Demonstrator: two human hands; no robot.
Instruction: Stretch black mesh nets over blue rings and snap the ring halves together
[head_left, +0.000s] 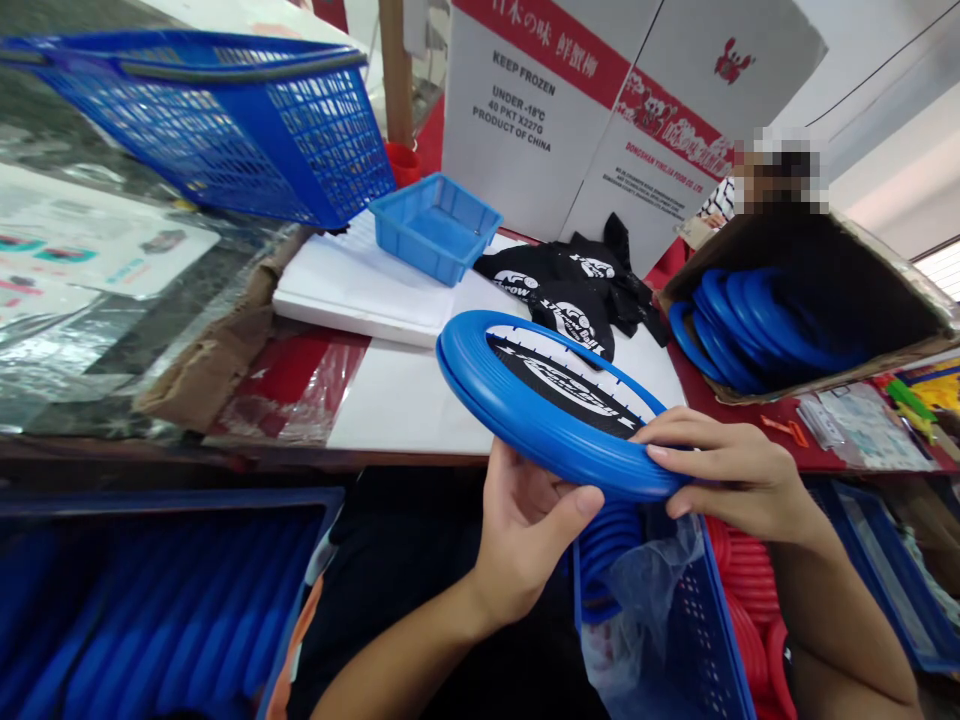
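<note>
Presently, disc: round blue plastic ring (551,425) with black printed fabric centre, tilted.
Grip: left hand (529,525) and right hand (724,470) clasped its near rim.
Clearance: white tabletop (397,400) beneath lay open.

A packing workshop for toys: a cluttered worktable (405,400), a frozen-food shipping carton (570,110) at twelve o'clock, a cardboard box of blue rings (750,330) at two o'clock, blue plastic baskets (225,120) at ten o'clock.

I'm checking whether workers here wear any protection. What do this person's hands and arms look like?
Both are bare: the left hand and right hand have no gloves, rings, watch or wristbands. The forearms are uncovered with no sleeves in view. Fingernails are short and unpainted.
</note>
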